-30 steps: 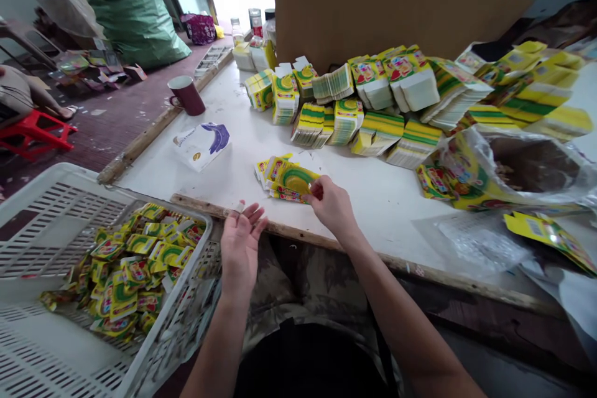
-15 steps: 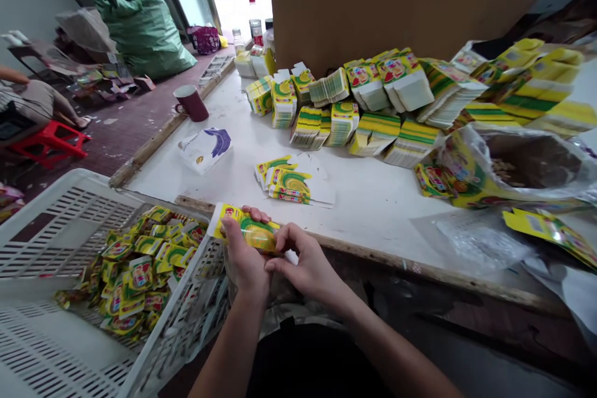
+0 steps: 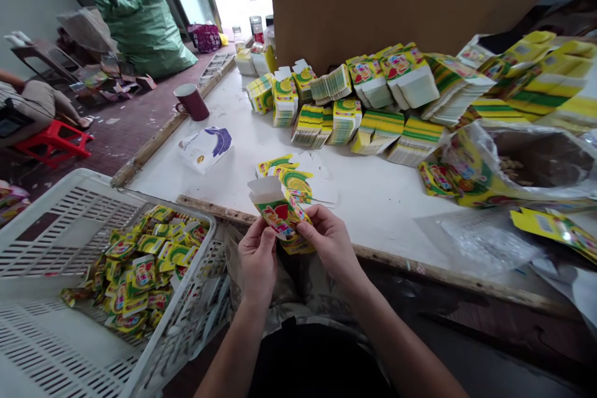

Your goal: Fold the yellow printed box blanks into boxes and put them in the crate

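White desk (image 3: 382, 199) holds many flat carton stacks (image 3: 345, 119), upper centre. Fingers of left hand (image 3: 258, 259) and right hand (image 3: 329, 244) pinch one half-opened carton (image 3: 276, 208); folded cartons (image 3: 135, 261) part-fill the basket (image 3: 41, 199), lower left

Both bare forearms reach forward, converging. The left grip (image 3: 258, 258) and right grip (image 3: 330, 242) face each other, thumbs and fingertips pinched closed.

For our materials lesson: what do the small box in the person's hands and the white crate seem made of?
The box looks like thin printed card, slightly glossy; its white flap stands creased. The crate seems moulded plastic, matt white, with slotted walls.
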`<state>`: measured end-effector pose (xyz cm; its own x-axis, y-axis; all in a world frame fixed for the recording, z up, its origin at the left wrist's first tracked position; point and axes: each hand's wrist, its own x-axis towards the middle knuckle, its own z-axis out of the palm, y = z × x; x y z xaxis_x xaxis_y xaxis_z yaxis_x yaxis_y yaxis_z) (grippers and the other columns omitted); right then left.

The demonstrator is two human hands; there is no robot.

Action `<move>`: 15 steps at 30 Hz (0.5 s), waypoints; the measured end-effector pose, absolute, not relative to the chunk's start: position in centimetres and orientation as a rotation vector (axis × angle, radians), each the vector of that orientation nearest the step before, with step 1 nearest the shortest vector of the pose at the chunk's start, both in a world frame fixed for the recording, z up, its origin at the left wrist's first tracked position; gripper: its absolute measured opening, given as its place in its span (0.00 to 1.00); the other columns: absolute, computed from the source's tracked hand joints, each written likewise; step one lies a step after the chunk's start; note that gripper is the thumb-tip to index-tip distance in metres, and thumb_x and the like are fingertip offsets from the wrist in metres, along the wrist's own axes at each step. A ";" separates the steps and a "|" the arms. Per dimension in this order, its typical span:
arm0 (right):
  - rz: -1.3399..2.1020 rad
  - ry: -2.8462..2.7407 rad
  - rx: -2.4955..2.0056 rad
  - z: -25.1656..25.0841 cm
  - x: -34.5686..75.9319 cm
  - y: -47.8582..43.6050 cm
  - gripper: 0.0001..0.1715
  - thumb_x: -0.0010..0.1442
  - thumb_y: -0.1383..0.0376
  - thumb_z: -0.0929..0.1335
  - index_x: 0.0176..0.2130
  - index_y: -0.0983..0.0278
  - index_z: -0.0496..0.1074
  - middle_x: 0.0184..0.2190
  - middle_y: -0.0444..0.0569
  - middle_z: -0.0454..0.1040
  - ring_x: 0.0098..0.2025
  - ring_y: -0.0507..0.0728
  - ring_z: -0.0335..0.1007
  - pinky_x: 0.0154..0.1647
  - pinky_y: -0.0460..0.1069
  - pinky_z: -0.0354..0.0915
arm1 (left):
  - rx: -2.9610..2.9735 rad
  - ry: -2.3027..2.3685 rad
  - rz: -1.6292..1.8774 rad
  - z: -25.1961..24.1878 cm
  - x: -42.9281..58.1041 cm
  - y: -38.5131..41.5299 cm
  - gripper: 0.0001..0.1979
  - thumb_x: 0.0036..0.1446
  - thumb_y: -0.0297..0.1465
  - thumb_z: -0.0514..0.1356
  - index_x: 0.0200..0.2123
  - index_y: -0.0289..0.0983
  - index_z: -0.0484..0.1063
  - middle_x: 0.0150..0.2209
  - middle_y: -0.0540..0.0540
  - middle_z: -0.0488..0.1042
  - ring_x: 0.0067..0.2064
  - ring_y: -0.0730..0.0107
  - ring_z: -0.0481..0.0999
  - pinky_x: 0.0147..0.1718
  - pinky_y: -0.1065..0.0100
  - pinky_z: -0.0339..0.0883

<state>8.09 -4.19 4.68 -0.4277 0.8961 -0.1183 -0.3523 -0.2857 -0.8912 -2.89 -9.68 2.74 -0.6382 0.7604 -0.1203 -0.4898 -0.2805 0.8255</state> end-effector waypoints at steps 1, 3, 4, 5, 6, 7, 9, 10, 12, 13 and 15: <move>1.848 -1.019 -0.811 4.6 8.0 -4.3 0.16 0.48 0.58 0.76 0.30 0.61 0.69 0.28 0.40 0.74 0.28 0.50 0.68 0.31 0.45 0.65 | 0.397 1.161 1.987 2.7 -2.9 -9.7 0.15 0.44 0.38 0.72 0.37 0.42 0.81 0.38 0.50 0.82 0.38 0.72 0.80 0.40 0.74 0.72; 1.875 -0.990 -0.818 4.5 7.8 -4.5 0.17 0.46 0.58 0.77 0.28 0.61 0.68 0.26 0.39 0.73 0.27 0.49 0.67 0.30 0.44 0.65 | 0.421 1.221 1.977 2.7 -2.9 -9.8 0.14 0.45 0.36 0.72 0.37 0.42 0.81 0.37 0.51 0.82 0.37 0.73 0.79 0.40 0.75 0.71; 1.885 -0.990 -0.826 4.5 7.7 -4.7 0.18 0.46 0.58 0.78 0.28 0.62 0.68 0.25 0.39 0.72 0.26 0.49 0.66 0.29 0.44 0.65 | 0.417 1.250 1.975 2.6 -3.0 -9.9 0.13 0.46 0.36 0.72 0.37 0.42 0.81 0.35 0.51 0.82 0.35 0.74 0.79 0.39 0.75 0.71; 1.892 -0.999 -0.837 4.4 7.6 -4.8 0.19 0.45 0.58 0.78 0.27 0.62 0.67 0.24 0.39 0.72 0.25 0.49 0.66 0.29 0.44 0.64 | 0.403 1.275 1.980 2.6 -3.1 -9.9 0.11 0.46 0.36 0.71 0.35 0.41 0.81 0.34 0.52 0.82 0.33 0.74 0.79 0.37 0.75 0.71; 1.898 -1.010 -0.849 4.4 7.5 -4.9 0.19 0.45 0.58 0.78 0.26 0.62 0.67 0.23 0.39 0.71 0.25 0.49 0.65 0.28 0.44 0.64 | 0.383 1.293 1.990 2.6 -3.1 -9.9 0.10 0.47 0.36 0.71 0.34 0.41 0.81 0.32 0.53 0.82 0.32 0.75 0.78 0.35 0.75 0.71; 1.898 -1.019 -0.861 4.3 7.4 -5.0 0.20 0.44 0.58 0.78 0.25 0.62 0.66 0.23 0.39 0.71 0.24 0.49 0.64 0.28 0.45 0.63 | 0.363 1.305 2.002 2.6 -3.2 -9.8 0.10 0.47 0.37 0.71 0.33 0.40 0.81 0.30 0.53 0.81 0.30 0.75 0.77 0.34 0.75 0.71; 1.876 -1.033 -0.888 4.1 7.3 -5.0 0.21 0.44 0.56 0.77 0.24 0.62 0.65 0.22 0.39 0.69 0.24 0.49 0.63 0.27 0.45 0.63 | 0.343 1.314 2.004 2.7 -3.2 -9.7 0.09 0.46 0.37 0.71 0.31 0.40 0.80 0.28 0.53 0.80 0.28 0.76 0.76 0.32 0.75 0.70; 1.851 -1.053 -0.906 4.0 7.4 -5.0 0.21 0.45 0.56 0.77 0.24 0.62 0.65 0.21 0.39 0.68 0.24 0.49 0.62 0.27 0.45 0.62 | 0.342 1.310 1.998 2.7 -3.3 -9.6 0.10 0.46 0.37 0.71 0.30 0.39 0.80 0.28 0.53 0.80 0.29 0.76 0.77 0.32 0.75 0.70; 1.776 -1.151 -0.952 3.8 7.6 -4.8 0.21 0.45 0.56 0.77 0.23 0.63 0.64 0.20 0.39 0.66 0.23 0.49 0.60 0.25 0.44 0.60 | 0.339 1.279 2.000 2.9 -3.6 -9.4 0.11 0.45 0.38 0.71 0.30 0.39 0.79 0.30 0.52 0.80 0.30 0.75 0.77 0.33 0.75 0.71; 1.740 -1.222 -0.973 3.7 7.8 -4.6 0.20 0.46 0.56 0.76 0.23 0.63 0.64 0.19 0.39 0.65 0.23 0.49 0.59 0.25 0.44 0.58 | 0.336 1.259 2.013 2.9 -3.9 -9.4 0.11 0.44 0.39 0.72 0.31 0.40 0.79 0.31 0.52 0.81 0.30 0.75 0.78 0.33 0.75 0.71; 1.685 -1.365 -0.991 3.8 8.5 -4.3 0.19 0.49 0.57 0.75 0.22 0.63 0.65 0.19 0.39 0.64 0.23 0.49 0.58 0.24 0.45 0.57 | 0.334 1.227 2.040 3.1 -4.4 -9.3 0.13 0.42 0.38 0.73 0.30 0.40 0.78 0.31 0.53 0.80 0.31 0.75 0.78 0.34 0.74 0.72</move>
